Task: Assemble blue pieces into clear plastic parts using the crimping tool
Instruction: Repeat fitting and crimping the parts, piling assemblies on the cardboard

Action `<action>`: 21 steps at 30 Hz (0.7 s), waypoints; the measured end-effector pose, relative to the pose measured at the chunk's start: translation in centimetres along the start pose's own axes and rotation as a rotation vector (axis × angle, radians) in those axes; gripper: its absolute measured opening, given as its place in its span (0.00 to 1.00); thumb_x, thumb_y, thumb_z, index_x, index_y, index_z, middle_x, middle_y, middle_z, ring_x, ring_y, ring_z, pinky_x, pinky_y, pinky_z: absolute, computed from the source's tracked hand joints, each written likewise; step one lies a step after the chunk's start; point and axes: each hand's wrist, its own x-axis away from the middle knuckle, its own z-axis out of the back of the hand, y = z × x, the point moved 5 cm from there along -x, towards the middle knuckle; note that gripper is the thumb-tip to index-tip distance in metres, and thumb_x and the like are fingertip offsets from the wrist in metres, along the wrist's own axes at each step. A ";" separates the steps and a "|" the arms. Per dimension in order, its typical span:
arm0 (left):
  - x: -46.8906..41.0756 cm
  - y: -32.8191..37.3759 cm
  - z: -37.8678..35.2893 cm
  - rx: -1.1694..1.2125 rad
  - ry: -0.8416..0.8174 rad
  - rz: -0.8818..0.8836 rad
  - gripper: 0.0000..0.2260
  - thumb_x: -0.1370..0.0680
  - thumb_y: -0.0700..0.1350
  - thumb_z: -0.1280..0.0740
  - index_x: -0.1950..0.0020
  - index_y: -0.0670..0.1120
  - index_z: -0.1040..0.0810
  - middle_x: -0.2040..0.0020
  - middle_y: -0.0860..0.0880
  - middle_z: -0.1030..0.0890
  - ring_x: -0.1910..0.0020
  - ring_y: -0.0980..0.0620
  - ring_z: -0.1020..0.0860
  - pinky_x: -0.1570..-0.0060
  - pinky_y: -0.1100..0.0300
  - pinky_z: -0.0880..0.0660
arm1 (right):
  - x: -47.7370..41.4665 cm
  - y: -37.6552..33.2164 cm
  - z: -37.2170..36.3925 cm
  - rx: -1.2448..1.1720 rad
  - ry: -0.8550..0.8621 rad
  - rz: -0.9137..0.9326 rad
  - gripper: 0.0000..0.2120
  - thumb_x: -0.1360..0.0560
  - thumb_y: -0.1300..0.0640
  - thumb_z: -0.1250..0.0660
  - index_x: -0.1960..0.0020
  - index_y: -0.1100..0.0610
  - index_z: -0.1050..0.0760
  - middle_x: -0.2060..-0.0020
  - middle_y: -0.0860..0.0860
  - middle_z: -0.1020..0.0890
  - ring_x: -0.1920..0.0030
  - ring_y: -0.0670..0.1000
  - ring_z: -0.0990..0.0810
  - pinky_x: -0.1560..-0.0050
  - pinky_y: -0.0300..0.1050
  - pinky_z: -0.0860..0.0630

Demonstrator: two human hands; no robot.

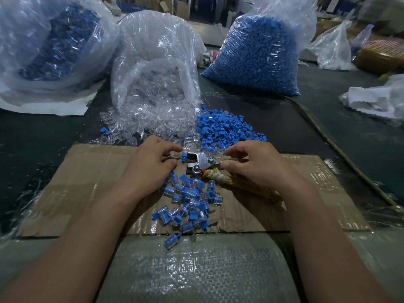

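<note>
Head view: right hand [251, 166] curled round taped handle of crimping tool [201, 161], thumb by pivot. Tool's long axis slants from mouth at left fingertips back under right palm. Left hand [150, 164] pinches clear part [175, 155] between thumb and forefinger, blue piece [184, 159] at its tip, just beside mouth; left hand nearer. Judgement: short push toward right hand seats part. Beyond left fingers, clear heap [148, 125]; beyond right fingers, blue heap [227, 127]; between wrists, joined pile [188, 202] on cardboard [98, 182]. Nothing seen blocking mouth.
</note>
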 end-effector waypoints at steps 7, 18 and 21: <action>0.1 -0.1 -0.5 -0.056 -0.103 -0.025 0.17 0.22 0.46 0.37 0.33 0.57 0.29 0.36 0.51 0.29 0.38 0.53 0.34 0.40 0.56 0.38 | -0.1 -0.2 -0.5 0.005 -0.058 0.023 0.15 0.29 0.46 0.31 0.44 0.48 0.23 0.62 0.36 0.30 0.60 0.37 0.31 0.62 0.30 0.38; 0.2 0.4 0.1 0.022 -0.023 -0.067 0.11 0.26 0.41 0.31 0.44 0.49 0.19 0.53 0.57 0.25 0.53 0.59 0.27 0.55 0.66 0.34 | 0.0 -0.4 -0.8 0.019 -0.103 0.020 0.05 0.29 0.46 0.31 0.58 0.44 0.27 0.63 0.39 0.26 0.60 0.39 0.28 0.63 0.35 0.33; 0.3 0.4 0.1 0.010 -0.007 -0.055 0.11 0.26 0.42 0.31 0.45 0.49 0.19 0.56 0.58 0.25 0.58 0.62 0.28 0.59 0.69 0.34 | 0.0 -0.5 -0.9 0.018 -0.110 0.014 0.06 0.29 0.46 0.31 0.60 0.43 0.28 0.63 0.39 0.26 0.60 0.39 0.28 0.64 0.35 0.34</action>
